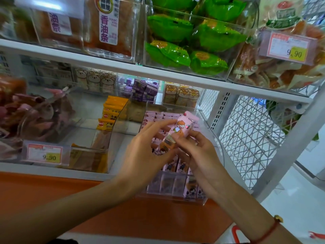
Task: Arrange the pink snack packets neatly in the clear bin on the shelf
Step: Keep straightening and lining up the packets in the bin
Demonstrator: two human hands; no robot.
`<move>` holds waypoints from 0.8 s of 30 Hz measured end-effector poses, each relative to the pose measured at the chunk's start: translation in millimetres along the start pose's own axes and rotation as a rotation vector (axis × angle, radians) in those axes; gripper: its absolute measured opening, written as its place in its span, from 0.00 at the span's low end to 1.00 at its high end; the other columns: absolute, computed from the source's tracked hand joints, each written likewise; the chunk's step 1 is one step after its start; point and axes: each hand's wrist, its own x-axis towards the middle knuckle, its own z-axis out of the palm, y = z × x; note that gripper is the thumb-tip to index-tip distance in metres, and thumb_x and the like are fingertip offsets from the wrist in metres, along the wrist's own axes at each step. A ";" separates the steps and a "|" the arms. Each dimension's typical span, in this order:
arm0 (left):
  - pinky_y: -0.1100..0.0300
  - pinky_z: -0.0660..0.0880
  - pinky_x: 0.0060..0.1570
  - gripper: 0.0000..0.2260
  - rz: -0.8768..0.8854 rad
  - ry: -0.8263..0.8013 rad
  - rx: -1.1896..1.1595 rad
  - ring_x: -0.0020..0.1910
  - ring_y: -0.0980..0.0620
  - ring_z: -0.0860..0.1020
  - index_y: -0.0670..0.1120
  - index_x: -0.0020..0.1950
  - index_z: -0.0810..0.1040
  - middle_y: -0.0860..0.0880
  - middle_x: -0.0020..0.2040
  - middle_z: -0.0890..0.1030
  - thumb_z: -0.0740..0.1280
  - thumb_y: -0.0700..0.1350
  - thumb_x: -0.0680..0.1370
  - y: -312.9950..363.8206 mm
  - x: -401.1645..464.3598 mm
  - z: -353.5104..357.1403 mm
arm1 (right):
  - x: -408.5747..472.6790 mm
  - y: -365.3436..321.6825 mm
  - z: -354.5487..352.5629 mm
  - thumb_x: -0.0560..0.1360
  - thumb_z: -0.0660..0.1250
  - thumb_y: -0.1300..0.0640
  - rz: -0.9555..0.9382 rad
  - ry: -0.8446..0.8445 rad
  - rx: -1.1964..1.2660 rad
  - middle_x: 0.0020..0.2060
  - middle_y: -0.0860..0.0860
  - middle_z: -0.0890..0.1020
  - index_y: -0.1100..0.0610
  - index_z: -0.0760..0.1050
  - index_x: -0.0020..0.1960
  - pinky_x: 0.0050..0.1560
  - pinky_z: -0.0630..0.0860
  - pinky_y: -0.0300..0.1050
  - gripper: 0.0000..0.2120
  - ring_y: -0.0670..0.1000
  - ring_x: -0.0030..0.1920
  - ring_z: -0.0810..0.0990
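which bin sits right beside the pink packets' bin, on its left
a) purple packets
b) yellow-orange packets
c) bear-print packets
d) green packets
b: the yellow-orange packets stand in the bin next to the clear bin on the same shelf, left of the pink packet that both hands hold.

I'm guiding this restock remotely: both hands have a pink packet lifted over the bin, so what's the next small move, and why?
Probably lower the pink packet upright into the clear bin, in line with the standing packets. Both the left hand and right hand hold it tilted above the rows, so it is not yet seated.
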 end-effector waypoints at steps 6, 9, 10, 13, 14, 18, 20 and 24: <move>0.64 0.77 0.53 0.13 -0.019 0.059 0.003 0.54 0.64 0.77 0.54 0.56 0.77 0.61 0.52 0.81 0.73 0.47 0.72 -2.1 2.4 1.4 | 1.3 -3.5 -4.4 0.67 0.69 0.54 -0.104 -0.073 0.031 0.41 0.47 0.83 0.53 0.78 0.43 0.61 0.72 0.47 0.05 0.47 0.50 0.81; 0.66 0.73 0.58 0.13 0.021 0.022 0.094 0.60 0.65 0.74 0.54 0.58 0.77 0.61 0.60 0.78 0.71 0.47 0.74 -4.7 2.2 1.9 | 0.2 -0.9 -3.3 0.65 0.72 0.50 -0.159 0.067 -0.122 0.47 0.48 0.85 0.53 0.79 0.53 0.56 0.76 0.45 0.18 0.48 0.52 0.82; 0.69 0.69 0.60 0.14 0.054 0.012 0.146 0.62 0.65 0.72 0.54 0.59 0.77 0.61 0.63 0.76 0.71 0.47 0.74 -4.5 2.3 1.8 | 0.1 0.0 -2.9 0.66 0.73 0.50 -0.170 0.121 -0.147 0.47 0.48 0.85 0.53 0.78 0.55 0.54 0.78 0.44 0.19 0.47 0.52 0.83; 0.68 0.70 0.58 0.19 0.111 -0.019 0.211 0.60 0.62 0.73 0.54 0.62 0.76 0.60 0.60 0.76 0.74 0.49 0.71 -4.1 2.5 2.6 | 0.0 -1.0 -2.3 0.67 0.75 0.55 -0.199 0.222 -0.139 0.41 0.47 0.85 0.58 0.77 0.52 0.46 0.81 0.39 0.16 0.44 0.44 0.84; 0.66 0.73 0.56 0.20 0.109 -0.021 0.204 0.57 0.63 0.74 0.54 0.61 0.75 0.61 0.57 0.76 0.74 0.49 0.71 -3.9 2.5 2.9 | 0.2 -1.5 -1.8 0.67 0.75 0.55 -0.203 0.228 -0.135 0.40 0.47 0.85 0.59 0.76 0.52 0.44 0.81 0.38 0.16 0.44 0.42 0.84; 0.68 0.75 0.50 0.18 0.083 -0.007 0.177 0.51 0.64 0.76 0.56 0.60 0.74 0.64 0.52 0.77 0.73 0.47 0.72 -5.1 5.1 1.6 | -0.5 -1.8 -0.5 0.63 0.75 0.49 -0.205 0.148 -0.214 0.45 0.47 0.84 0.57 0.76 0.54 0.43 0.77 0.34 0.23 0.41 0.46 0.82; 0.69 0.75 0.48 0.17 0.012 -0.021 0.102 0.51 0.64 0.77 0.55 0.62 0.74 0.64 0.53 0.77 0.70 0.49 0.74 -4.2 7.0 -0.3 | -1.4 -4.1 -0.3 0.62 0.72 0.45 -0.203 0.073 -0.245 0.52 0.46 0.83 0.52 0.76 0.59 0.50 0.77 0.39 0.27 0.42 0.52 0.81; 0.67 0.78 0.43 0.15 -0.232 -0.115 -0.212 0.48 0.60 0.81 0.53 0.63 0.74 0.57 0.52 0.82 0.66 0.49 0.77 4.1 11.4 -4.9 | -1.8 -10.1 -2.9 0.67 0.67 0.44 -0.185 0.035 -0.260 0.52 0.48 0.83 0.51 0.77 0.62 0.54 0.77 0.47 0.25 0.47 0.53 0.82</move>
